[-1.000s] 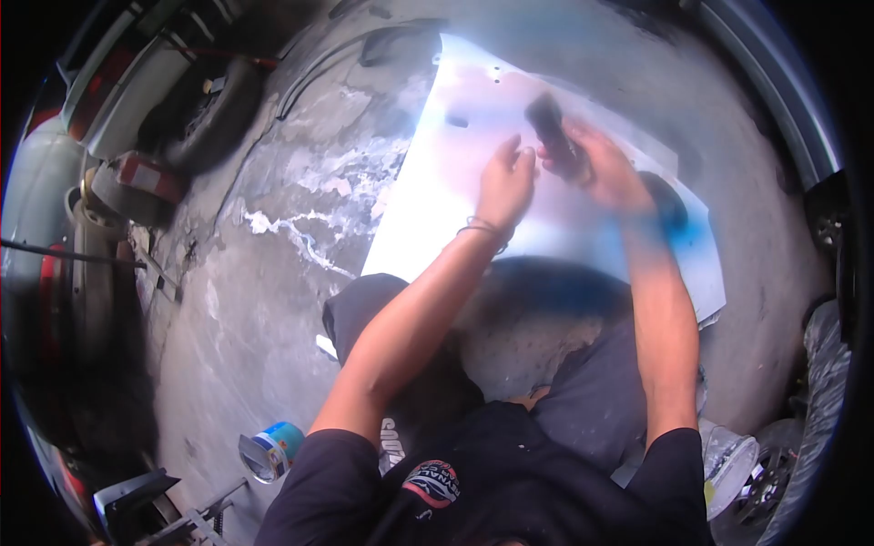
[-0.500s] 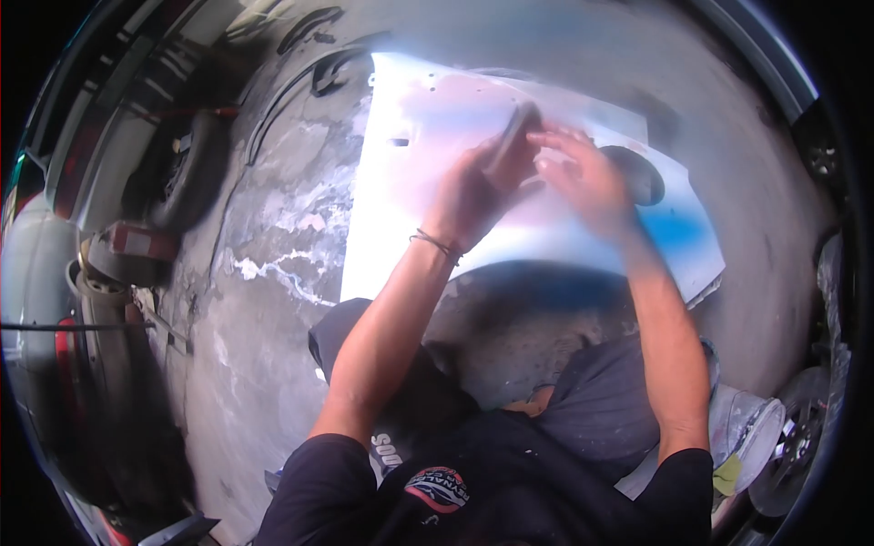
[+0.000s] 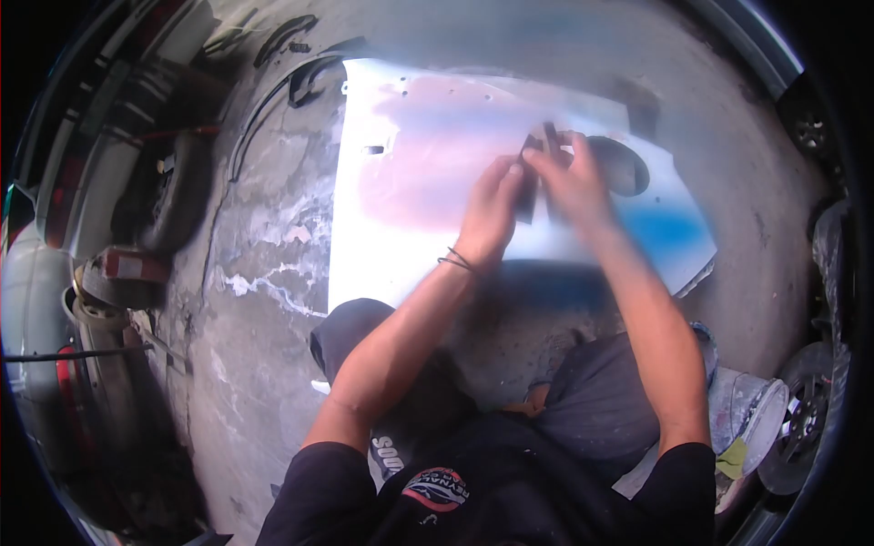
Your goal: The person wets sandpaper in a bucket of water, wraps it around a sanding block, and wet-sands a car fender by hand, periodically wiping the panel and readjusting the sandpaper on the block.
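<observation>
In front of me lies a car fender (image 3: 419,173), white with pinkish and blue patches, a round hole and a curved wheel arch. Above its middle, my left hand (image 3: 492,209) pinches a dark sheet that looks like sandpaper (image 3: 525,205), thumb on top. Close against it on the right, my right hand (image 3: 578,187) has bent fingers and its thumb at the sheet's upper part. A narrow dark edge stands up between the right fingers, seemingly part of the same folded sheet. Motion blur hides exactly how the fold runs.
Black curved trim (image 3: 259,127) lies on the stained concrete floor (image 3: 264,364). Leftward are a tire (image 3: 173,196) and car parts. Beside my right leg sits a whitish bucket (image 3: 751,409) with a yellow-green scrap (image 3: 731,460). A wheel (image 3: 806,432) stands at far right.
My hands have come closer together, and the sheet now stands more upright between them. The right fingers, spread apart before, now close on it. The view has shifted slightly.
</observation>
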A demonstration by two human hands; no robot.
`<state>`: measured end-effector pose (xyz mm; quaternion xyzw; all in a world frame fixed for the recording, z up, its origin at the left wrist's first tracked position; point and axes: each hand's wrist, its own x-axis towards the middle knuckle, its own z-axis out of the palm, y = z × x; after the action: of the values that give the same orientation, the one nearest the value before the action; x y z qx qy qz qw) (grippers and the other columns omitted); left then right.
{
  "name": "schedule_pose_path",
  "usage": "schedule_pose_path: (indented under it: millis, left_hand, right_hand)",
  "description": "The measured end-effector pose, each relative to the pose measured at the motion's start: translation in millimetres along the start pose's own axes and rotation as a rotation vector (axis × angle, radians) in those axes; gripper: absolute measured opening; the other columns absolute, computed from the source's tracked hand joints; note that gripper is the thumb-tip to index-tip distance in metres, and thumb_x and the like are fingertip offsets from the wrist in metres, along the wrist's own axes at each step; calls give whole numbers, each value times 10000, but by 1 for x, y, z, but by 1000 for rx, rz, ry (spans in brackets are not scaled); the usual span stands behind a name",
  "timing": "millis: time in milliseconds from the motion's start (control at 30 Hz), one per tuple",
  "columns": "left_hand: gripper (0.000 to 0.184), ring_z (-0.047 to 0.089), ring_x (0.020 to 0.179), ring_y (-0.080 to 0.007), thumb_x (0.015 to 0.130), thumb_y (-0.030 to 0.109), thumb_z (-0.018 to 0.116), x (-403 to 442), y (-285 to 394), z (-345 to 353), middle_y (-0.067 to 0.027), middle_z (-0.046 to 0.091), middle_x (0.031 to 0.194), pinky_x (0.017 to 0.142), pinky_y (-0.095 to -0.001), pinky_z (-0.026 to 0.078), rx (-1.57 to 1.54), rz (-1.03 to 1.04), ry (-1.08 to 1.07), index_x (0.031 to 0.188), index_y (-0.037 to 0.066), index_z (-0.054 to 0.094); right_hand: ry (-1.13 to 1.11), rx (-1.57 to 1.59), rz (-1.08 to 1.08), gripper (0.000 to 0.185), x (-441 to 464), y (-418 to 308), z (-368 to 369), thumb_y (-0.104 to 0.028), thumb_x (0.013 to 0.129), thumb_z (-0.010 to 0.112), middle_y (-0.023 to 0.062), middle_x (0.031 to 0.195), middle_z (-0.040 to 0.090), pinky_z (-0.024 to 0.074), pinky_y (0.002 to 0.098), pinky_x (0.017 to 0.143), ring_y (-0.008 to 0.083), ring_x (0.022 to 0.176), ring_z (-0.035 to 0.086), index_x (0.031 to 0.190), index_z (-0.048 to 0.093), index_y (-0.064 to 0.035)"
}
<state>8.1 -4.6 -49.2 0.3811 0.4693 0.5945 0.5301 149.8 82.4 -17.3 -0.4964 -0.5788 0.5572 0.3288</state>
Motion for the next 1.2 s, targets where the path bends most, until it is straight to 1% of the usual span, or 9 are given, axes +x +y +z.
schedule_pose_path:
  millis: [167,233,367,500,600,833,1100,1133,1200]
  left_hand:
    - [386,698,918,-174,1180,276,503,9,0,-11,-117,725,1104,790,-337,589,76,57,234,1412,-19,591]
    - [351,700,913,-174,1168,240,536,10,7,-15,-127,731,1108,780,-340,582,-340,-52,329,1372,-35,610]
    - [303,680,1087,-181,1132,124,577,19,-8,-25,-123,719,1193,921,-343,569,-262,15,337,1381,-48,597]
    - [316,660,1152,-177,1124,79,557,18,-8,-33,-123,695,1276,1007,-342,548,-253,34,337,1410,-53,585]
    - [394,641,1226,-193,1123,47,509,15,-2,-39,-120,673,1352,1073,-351,529,-329,162,202,1502,-57,528]
    - [456,709,1158,-208,1106,37,579,6,19,-39,-160,716,1308,1013,-350,578,-406,88,165,1543,-59,495]
    - [485,769,927,-227,1091,239,732,5,8,-49,-165,763,1150,812,-368,646,177,3,309,1433,-82,611]
    - [567,739,1150,-260,1126,308,674,2,11,-50,-206,711,1342,982,-407,616,170,-38,248,1545,-47,533]
    - [608,665,1285,-274,1143,343,635,-6,9,-35,-204,636,1466,1078,-433,558,44,9,203,1604,-18,470]
  right_hand:
    - [18,312,163,599,1,-11,6,-348,1046,762,101,1253,661,568,393,965,222,1129,683,1475,505,-19]
    - [-48,367,172,522,0,-8,1,-361,1086,710,75,1209,668,574,383,901,202,1074,683,1443,534,-23]
    - [-111,206,291,543,-2,-16,21,-243,986,853,61,1252,700,598,343,832,166,1005,690,1429,595,-64]
    - [-160,105,84,629,-13,-7,33,-136,935,857,57,1227,706,585,328,819,143,993,688,1493,579,-50]
    - [-168,143,14,419,-12,0,29,-116,954,817,56,1167,693,582,366,860,177,1075,677,1329,636,-76]
    - [-159,115,-27,453,-15,-15,12,-103,952,807,17,1146,696,584,342,841,146,998,680,1372,643,-62]
    - [-107,-28,-134,413,-18,-17,-1,-129,977,778,35,1095,724,587,345,814,144,919,701,1362,658,-41]
    - [-30,-128,-242,386,-16,-12,-3,-126,991,762,51,1088,733,595,355,824,159,926,716,1353,662,-39]
    - [51,-227,-351,359,-15,-6,-4,-123,1004,746,67,1080,742,603,364,833,174,933,730,1343,666,-37]
